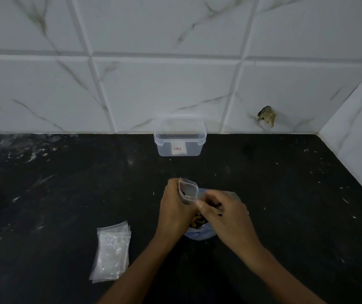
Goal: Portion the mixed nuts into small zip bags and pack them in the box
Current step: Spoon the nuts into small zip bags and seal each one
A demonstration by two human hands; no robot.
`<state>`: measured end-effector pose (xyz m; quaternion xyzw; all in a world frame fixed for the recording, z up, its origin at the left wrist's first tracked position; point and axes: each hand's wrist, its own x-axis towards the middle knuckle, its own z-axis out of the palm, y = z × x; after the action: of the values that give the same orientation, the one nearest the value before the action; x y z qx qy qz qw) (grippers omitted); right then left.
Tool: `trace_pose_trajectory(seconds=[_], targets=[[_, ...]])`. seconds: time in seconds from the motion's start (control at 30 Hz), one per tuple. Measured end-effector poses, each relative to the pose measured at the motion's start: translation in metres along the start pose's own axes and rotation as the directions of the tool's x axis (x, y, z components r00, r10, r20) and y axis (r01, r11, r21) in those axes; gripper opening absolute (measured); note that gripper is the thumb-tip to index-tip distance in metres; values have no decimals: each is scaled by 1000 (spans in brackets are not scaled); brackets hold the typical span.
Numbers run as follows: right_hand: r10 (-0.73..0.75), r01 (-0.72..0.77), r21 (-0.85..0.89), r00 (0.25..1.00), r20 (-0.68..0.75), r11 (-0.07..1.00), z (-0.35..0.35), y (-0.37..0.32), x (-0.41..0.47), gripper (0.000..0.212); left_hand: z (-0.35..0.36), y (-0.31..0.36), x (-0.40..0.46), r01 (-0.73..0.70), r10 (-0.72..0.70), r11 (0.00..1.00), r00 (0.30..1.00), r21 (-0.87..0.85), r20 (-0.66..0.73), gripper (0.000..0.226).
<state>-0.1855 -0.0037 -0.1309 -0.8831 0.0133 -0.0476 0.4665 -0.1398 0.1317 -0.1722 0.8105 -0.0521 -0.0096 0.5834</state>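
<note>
At lower centre of the frame, the left hand [176,210] grips an open zip bag [188,190] while the right hand [225,212] pinches nuts [198,220] over it, apparently mid-filling; next comes sealing, then the box [180,137] at the wall.

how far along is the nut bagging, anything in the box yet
Early on. Done: nothing packed that I can see; the clear plastic box by the tiled wall looks empty. In hand: the left hand holds a small clear zip bag open while the right hand works over the mixed nuts. Left: the stack of empty zip bags remains unfilled.
</note>
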Motion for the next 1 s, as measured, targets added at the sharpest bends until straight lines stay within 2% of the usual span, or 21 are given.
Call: trace_pose_trajectory(seconds=[0.07, 0.23, 0.37, 0.53, 0.7, 1.0], targets=[[-33, 33, -8, 998, 48, 999, 6, -3, 2, 16, 2, 1, -2, -52, 53, 998, 999, 30, -2, 36], [-27, 24, -97, 999, -29, 995, 5, 6, 12, 8, 2, 6, -7, -17, 17, 1000, 999, -12, 37, 42], [-20, 23, -60, 999, 41, 998, -7, 6, 18, 12, -12, 6, -8, 43, -15, 985, 987, -168, 161, 32], [-31, 30, 8, 988, 150, 1000, -23, 9, 27, 13, -32, 9, -3, 37, 19, 932, 988, -359, 151, 14], [-37, 21, 75, 976, 213, 997, -25, 10, 30, 14, -36, 12, 0, 27, 29, 937, 987, -347, 155, 13], [-142, 150, -29, 970, 197, 988, -19, 6, 28, 8, -30, 14, -6, 59, -10, 962, 983, -267, 182, 14]])
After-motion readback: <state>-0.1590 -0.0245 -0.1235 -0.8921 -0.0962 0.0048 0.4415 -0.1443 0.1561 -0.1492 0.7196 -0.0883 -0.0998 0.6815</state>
